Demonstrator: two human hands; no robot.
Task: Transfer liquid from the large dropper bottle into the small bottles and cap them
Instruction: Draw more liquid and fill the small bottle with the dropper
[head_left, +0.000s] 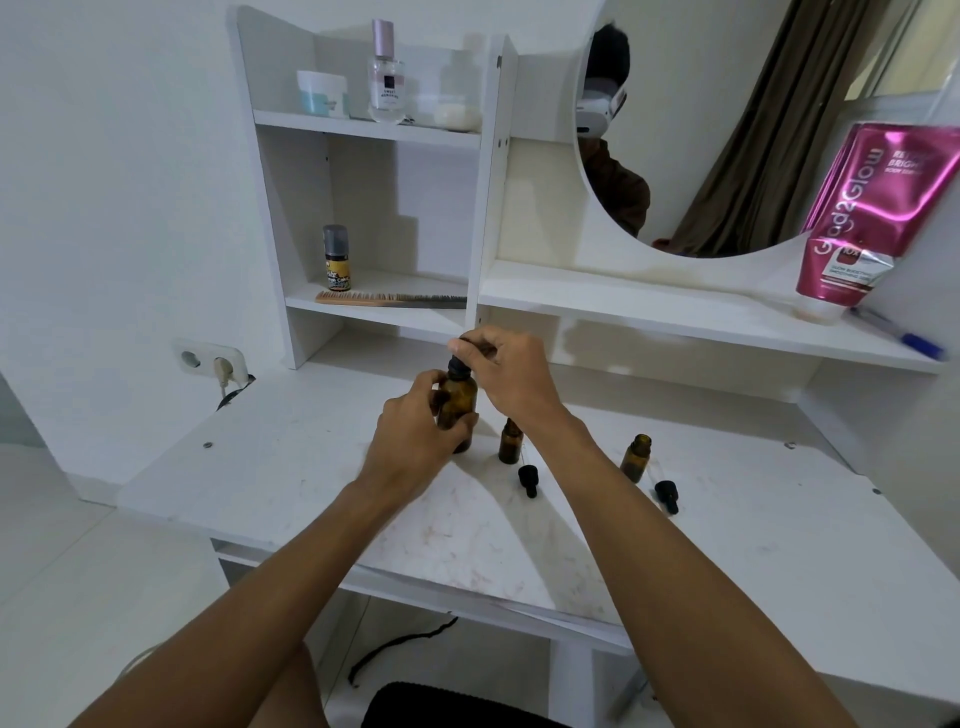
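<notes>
Left hand (415, 431) gripped the large dropper bottle (458, 402), upright on the counter (311, 467). Right hand (506, 374) fingers (470, 347) pinched its cap (461, 365). Looked best to brace bottle, twist cap only, lift straight. Small bottles (510, 441) stood open just right, droppers (527, 480) lying beside.

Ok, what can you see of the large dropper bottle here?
The large dropper bottle is amber, glass-looking, with a black dropper cap on its neck. It stands upright on the white table. The left hand grips its body; the right hand pinches the cap. Liquid level cannot be told.
</notes>
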